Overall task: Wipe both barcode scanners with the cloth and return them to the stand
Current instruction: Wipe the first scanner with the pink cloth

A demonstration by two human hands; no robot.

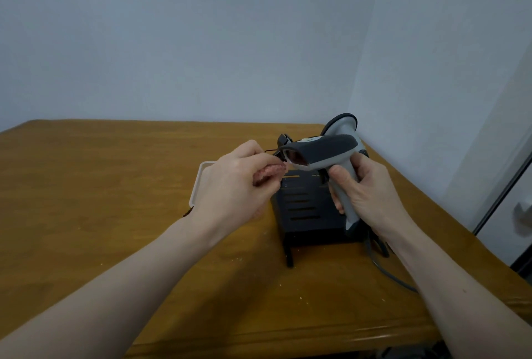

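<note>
While the right hand (365, 194) gripped the scanner (325, 151) by its stiff, light-looking handle, the left hand (239, 183) pinched the soft cloth (69, 172) at its nine o'clock.

Wooden table (115, 214) with an orange-brown top, its near edge running below both forearms and its far right corner meeting the wall behind the right hand's fingers (339, 185). Resting directly on it: a black slotted stand (305, 209) below and between the two sets of fingers, a shallow white tray (198, 183) lying flat just left of and behind the left hand's fingers (259, 162), and a grey cable (385, 270) trailing over the surface below the right wrist. Pale crumbs (300, 298) are scattered across the top nearer the viewer than the fingers.
</note>
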